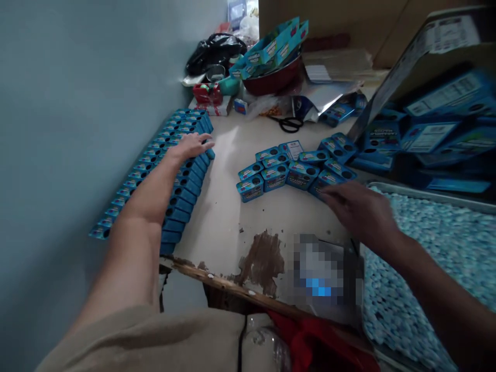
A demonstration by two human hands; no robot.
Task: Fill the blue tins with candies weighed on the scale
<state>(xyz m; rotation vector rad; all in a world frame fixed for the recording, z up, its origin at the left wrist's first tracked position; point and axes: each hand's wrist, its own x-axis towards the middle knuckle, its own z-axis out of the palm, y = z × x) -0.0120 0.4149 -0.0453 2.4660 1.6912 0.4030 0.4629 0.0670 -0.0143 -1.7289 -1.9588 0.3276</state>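
Note:
Long rows of small blue candy boxes [180, 194], each with a dark round hole on top, stand along the wall on the left. My left hand [191, 145] lies over these rows near their right edge, its fingers stretched out and touching the box tops. In the middle of the table is a looser cluster of the same boxes [275, 175]. My right hand [360, 206] is at the near right end of that cluster, fingers pinched together at the corner of a blue candy box [327, 177]. Its fingertips are partly hidden and slightly blurred.
On the right, a metal tray [445, 199] holds small blue and white pieces. Behind it, a cardboard box [420, 57] contains more blue boxes. Black scissors [290, 124], a red tape dispenser [207, 94] and a dark red bowl [275, 77] sit at the back. A pixelated patch covers the front.

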